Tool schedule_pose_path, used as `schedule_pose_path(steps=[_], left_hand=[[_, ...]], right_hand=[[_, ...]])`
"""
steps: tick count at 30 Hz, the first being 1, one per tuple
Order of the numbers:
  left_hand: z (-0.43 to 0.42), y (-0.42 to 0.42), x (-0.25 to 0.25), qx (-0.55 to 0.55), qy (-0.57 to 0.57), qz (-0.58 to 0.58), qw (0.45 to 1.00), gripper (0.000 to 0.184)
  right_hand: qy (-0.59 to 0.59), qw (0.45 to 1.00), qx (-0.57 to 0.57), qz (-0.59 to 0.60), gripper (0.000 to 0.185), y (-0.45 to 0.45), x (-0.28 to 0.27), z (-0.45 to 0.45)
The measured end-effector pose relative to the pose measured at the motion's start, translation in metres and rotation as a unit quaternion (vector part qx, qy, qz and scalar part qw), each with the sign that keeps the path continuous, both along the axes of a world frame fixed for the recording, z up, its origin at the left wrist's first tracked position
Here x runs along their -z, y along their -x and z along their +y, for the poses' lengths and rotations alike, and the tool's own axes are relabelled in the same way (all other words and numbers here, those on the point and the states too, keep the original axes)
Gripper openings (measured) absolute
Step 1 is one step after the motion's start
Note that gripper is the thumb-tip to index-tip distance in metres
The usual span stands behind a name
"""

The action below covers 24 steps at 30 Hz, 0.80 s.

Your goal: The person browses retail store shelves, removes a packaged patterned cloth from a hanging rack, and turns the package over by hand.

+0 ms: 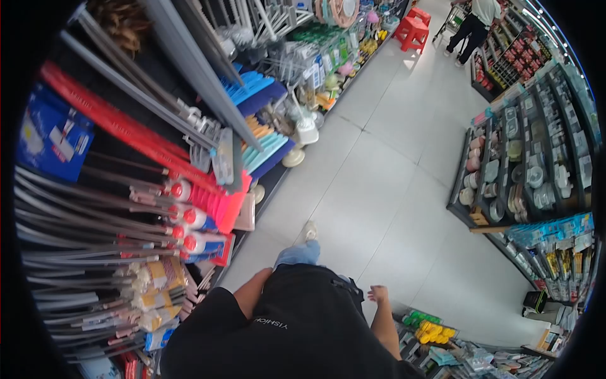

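My right hand (377,294) hangs at my side with its fingers loosely bent and apart, and I see nothing in it. It is over the grey tiled floor, beyond the edge of my black shirt (315,316). Of my left arm (254,289) only the forearm shows, coming out of the black sleeve. My left hand is hidden behind my body. One light-coloured shoe (310,231) and a blue trouser leg (299,254) point forward along the aisle.
On the left hang mops with grey poles (69,221), blue brooms (249,88) and pink dustpans (221,202). To the right stands a shelf of containers and bowls (511,158). Ahead are red stools (413,31) and a person (472,28) beside a shopping cart (452,19). Yellow goods (434,332) lie near my right arm.
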State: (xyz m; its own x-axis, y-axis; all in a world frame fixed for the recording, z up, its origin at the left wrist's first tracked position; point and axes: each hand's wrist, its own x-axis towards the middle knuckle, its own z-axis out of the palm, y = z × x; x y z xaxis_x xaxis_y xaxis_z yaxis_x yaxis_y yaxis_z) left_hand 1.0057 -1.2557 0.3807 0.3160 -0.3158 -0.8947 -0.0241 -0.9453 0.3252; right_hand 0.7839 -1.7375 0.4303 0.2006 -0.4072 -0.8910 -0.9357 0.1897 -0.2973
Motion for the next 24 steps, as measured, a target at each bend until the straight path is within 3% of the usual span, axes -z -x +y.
schedule_pose_path(steps=[3,4,5,7,8,10,14,19,21,22,24], left_hand=[[-0.037,-0.133,-0.018,0.337,0.055,-0.043,0.939,0.032],[-0.048,-0.176,-0.001,0.324,-0.037,-0.031,0.945,0.027],[-0.052,-0.214,0.009,0.100,-0.055,-0.055,0.992,0.018],[-0.078,-0.287,-0.026,0.077,0.037,-0.136,0.987,0.022],[-0.098,-0.312,-0.046,-0.081,0.028,-0.144,0.986,0.022],[-0.140,-0.356,-0.103,-0.115,0.050,-0.155,0.980,0.022],[-0.193,-0.386,-0.131,-0.132,0.091,-0.206,0.965,0.028],[-0.192,-0.360,-0.044,-0.122,0.014,-0.090,0.988,0.023],[-0.197,-0.342,-0.053,-0.017,-0.056,-0.050,0.997,0.021],[-0.191,-0.334,-0.042,0.104,-0.056,-0.018,0.993,0.020],[-0.180,-0.301,-0.021,0.083,-0.104,0.047,0.990,0.020]], right_hand=[[0.034,0.997,0.052,-0.035,0.026,-0.032,0.011,-0.033],[0.038,0.996,0.073,-0.044,0.026,-0.035,0.016,-0.035],[0.041,0.992,0.105,-0.054,0.026,-0.052,0.007,-0.034],[0.053,0.988,0.131,-0.065,0.027,-0.089,-0.009,-0.033],[0.059,0.989,0.118,-0.060,0.027,-0.108,-0.013,-0.034],[0.061,0.993,0.092,-0.050,0.028,-0.140,-0.014,-0.041],[0.050,0.995,0.071,-0.044,0.029,-0.188,-0.003,-0.068],[0.025,0.997,0.067,-0.011,0.030,-0.241,0.012,-0.127],[0.016,0.998,0.061,0.012,0.030,-0.268,0.010,-0.156],[0.012,0.998,0.054,0.022,0.031,-0.284,0.010,-0.174],[0.004,0.999,0.043,0.016,0.032,-0.313,0.012,-0.215]])
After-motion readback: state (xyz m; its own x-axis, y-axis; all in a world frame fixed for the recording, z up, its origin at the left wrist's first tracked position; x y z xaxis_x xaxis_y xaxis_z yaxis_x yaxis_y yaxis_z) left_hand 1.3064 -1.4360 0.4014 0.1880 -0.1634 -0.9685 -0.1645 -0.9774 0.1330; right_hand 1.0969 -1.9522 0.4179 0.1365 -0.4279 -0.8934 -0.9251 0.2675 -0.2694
